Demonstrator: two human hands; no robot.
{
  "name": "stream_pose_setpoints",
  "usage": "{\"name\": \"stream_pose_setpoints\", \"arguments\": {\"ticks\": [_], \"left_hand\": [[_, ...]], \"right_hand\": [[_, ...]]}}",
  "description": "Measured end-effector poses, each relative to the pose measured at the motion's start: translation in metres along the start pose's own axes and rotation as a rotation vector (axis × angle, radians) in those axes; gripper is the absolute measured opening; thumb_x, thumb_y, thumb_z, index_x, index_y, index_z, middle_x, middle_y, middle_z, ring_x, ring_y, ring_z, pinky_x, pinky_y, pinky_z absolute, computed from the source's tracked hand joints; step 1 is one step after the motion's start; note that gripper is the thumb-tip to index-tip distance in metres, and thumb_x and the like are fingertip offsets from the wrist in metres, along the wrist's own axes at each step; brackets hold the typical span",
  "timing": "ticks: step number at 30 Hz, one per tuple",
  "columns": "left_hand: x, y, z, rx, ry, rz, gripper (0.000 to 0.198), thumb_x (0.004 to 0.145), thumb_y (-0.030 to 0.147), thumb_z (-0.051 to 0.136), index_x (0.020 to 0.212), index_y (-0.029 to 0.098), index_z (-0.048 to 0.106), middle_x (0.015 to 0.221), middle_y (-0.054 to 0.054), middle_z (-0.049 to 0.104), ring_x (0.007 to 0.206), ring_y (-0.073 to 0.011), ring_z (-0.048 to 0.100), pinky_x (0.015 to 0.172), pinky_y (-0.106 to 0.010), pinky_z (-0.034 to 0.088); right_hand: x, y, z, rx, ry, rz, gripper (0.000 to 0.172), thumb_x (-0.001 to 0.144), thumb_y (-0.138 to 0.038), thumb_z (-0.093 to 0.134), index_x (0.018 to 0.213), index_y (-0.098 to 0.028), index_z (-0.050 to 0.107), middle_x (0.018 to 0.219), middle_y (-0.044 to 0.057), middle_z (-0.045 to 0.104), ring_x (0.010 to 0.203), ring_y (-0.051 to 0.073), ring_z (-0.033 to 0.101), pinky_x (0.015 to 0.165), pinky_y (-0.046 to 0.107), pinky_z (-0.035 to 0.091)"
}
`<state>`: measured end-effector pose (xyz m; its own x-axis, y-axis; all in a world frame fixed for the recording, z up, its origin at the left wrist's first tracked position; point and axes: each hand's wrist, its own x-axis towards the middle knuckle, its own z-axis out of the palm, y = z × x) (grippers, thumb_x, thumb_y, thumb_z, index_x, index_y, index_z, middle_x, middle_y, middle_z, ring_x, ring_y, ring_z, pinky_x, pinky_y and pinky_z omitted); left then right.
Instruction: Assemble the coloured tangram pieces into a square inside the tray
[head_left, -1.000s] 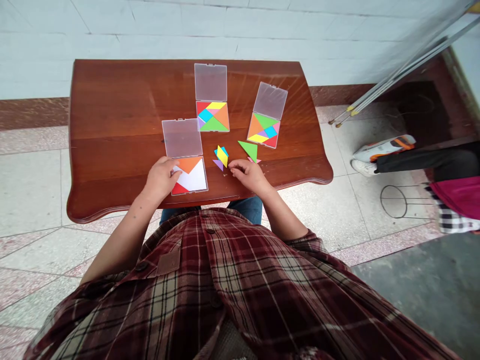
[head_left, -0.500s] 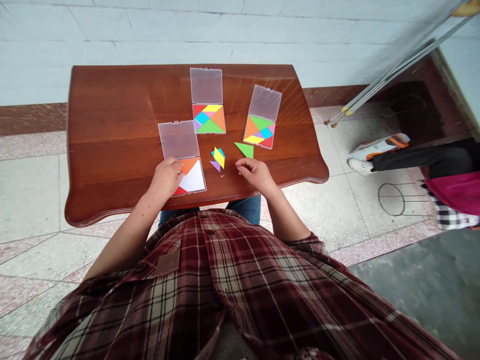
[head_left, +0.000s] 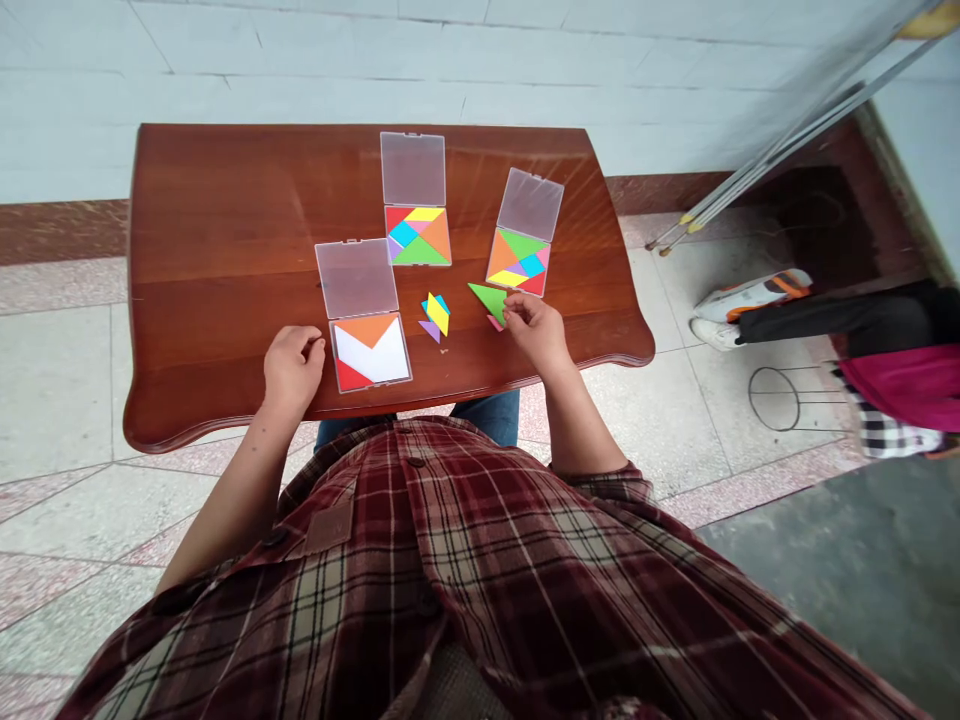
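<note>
My left hand [head_left: 294,365] rests beside the left side of a clear hinged tangram case [head_left: 373,352], its fingers curled and nothing visible in them. Inside that case lie an orange triangle [head_left: 366,328] at the top and a red triangle [head_left: 351,376] at the lower left, with white base between. The fingertips of my right hand [head_left: 536,330] are closed at the right edge of a large green triangle tangram piece [head_left: 489,300]. Partly under my fingers, a small pink piece [head_left: 496,323] shows. Yellow [head_left: 438,315], blue [head_left: 442,302] and purple [head_left: 430,329] pieces lie together between my hands.
Two more open tangram cases, each full of coloured pieces, lie at the back [head_left: 418,237] and right [head_left: 519,262] of the wooden table [head_left: 225,250]. Crutches [head_left: 757,165] lean at the right. A person's leg [head_left: 795,325] and a wire frame [head_left: 776,398] are beyond the table.
My left hand has moved left, off the near case, uncovering its orange and red pieces. My right hand has shifted right and up to the green triangle, and the pink piece now shows.
</note>
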<state>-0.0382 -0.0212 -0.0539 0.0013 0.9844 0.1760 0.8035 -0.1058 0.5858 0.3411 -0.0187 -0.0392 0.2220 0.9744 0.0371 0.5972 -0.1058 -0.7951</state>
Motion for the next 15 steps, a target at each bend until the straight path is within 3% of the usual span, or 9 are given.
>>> {"name": "stream_pose_setpoints", "arguments": {"ticks": [4, 8, 15], "left_hand": [[-0.004, -0.002, 0.008, -0.007, 0.045, 0.035, 0.013, 0.084, 0.026, 0.049, 0.085, 0.021, 0.061, 0.090, -0.008, 0.064, 0.090, -0.0230, 0.061, 0.086, -0.036, 0.049], [-0.006, -0.005, 0.010, -0.011, 0.064, 0.040, 0.015, 0.085, 0.025, 0.048, 0.088, 0.021, 0.062, 0.093, -0.008, 0.065, 0.093, -0.0228, 0.061, 0.089, -0.037, 0.049], [-0.008, -0.005, 0.009, 0.008, 0.075, 0.080, 0.016, 0.085, 0.026, 0.048, 0.086, 0.022, 0.063, 0.091, -0.007, 0.066, 0.091, -0.0224, 0.061, 0.087, -0.036, 0.050]], "right_hand": [[0.010, -0.001, -0.007, -0.145, 0.010, 0.043, 0.025, 0.080, -0.018, 0.049, 0.100, -0.017, 0.064, 0.098, 0.008, 0.072, 0.087, 0.019, 0.068, 0.085, 0.036, 0.054], [0.019, -0.014, -0.003, -0.405, -0.085, 0.067, 0.029, 0.082, -0.018, 0.053, 0.109, -0.015, 0.064, 0.107, 0.011, 0.071, 0.099, 0.023, 0.067, 0.092, 0.039, 0.051], [0.031, -0.045, 0.013, -0.785, -0.204, 0.225, 0.052, 0.087, -0.040, 0.065, 0.129, -0.012, 0.053, 0.124, 0.020, 0.062, 0.108, 0.031, 0.064, 0.090, 0.040, 0.050]]}}
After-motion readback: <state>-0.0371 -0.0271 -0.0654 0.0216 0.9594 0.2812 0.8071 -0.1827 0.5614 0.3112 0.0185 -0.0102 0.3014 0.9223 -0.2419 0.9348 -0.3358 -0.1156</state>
